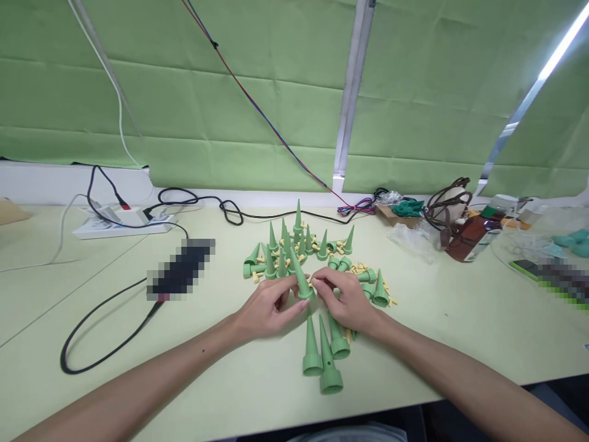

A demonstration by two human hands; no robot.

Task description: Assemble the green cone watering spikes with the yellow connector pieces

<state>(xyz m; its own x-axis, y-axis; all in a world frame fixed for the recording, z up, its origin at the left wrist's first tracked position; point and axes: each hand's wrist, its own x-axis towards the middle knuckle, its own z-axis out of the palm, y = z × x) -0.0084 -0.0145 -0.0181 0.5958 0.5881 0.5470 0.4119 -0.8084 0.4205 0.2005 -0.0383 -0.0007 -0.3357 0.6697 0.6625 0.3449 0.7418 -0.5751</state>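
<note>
In the middle of the table, my left hand [272, 307] grips a green watering spike [300, 277] by its wide base, its point tilted up and away. My right hand [344, 298] is pinched against the side of that base, with a bit of a small yellow valve [311, 282] showing at the fingertips. Just beyond my hands, several more spikes [271, 236] stand or lie among scattered yellow valves [361, 268]. Nearer to me lie three loose spikes [311, 350], their wide ends toward me.
On the left, a black pixelated device [181, 270] has a looped cable, with a white power strip [124, 222] behind it. To the right are a brown bottle [473, 236], a plastic bag [416, 240] and a green-edged phone [559, 279]. The table's front edge [391, 410] runs below.
</note>
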